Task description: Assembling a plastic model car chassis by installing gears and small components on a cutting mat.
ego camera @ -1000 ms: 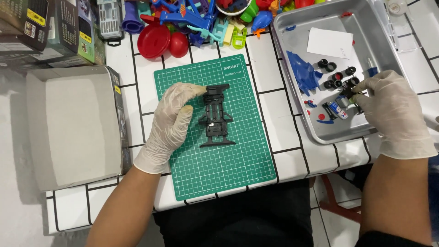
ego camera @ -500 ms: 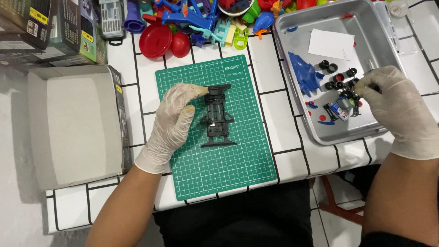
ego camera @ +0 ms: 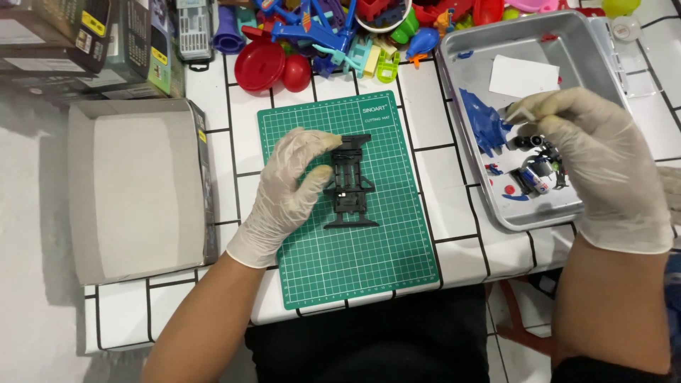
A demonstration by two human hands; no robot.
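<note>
The left hand point(ego camera: 291, 186), in a pale disposable glove, rests on the green gridded cutting mat point(ego camera: 386, 269); its fingers curl against the left side and top end of the black plastic toy-car chassis point(ego camera: 350, 181), steadying it; the chassis lies lengthwise on the upper half of the mat, well inside every mat edge; the lower half of the mat is bare. The right hand point(ego camera: 603, 167), also gloved, hovers over the shallow metal tray point(ego camera: 454, 78) at the right; its thumb and forefinger pinch a small pale part point(ego camera: 520, 113), too small to identify. In the tray lie a blue plastic body shell point(ego camera: 484, 124), a white card point(ego camera: 523, 76) and small black wheels point(ego camera: 528, 142). The tray's near-left corner sits close to the mat's right edge; white tiled tabletop point(ego camera: 443, 191) shows between them. A grey open cardboard box point(ego camera: 135, 188) stands left of the mat; a heap of coloured plastic toys point(ego camera: 319, 42) crowds the far edge.
</note>
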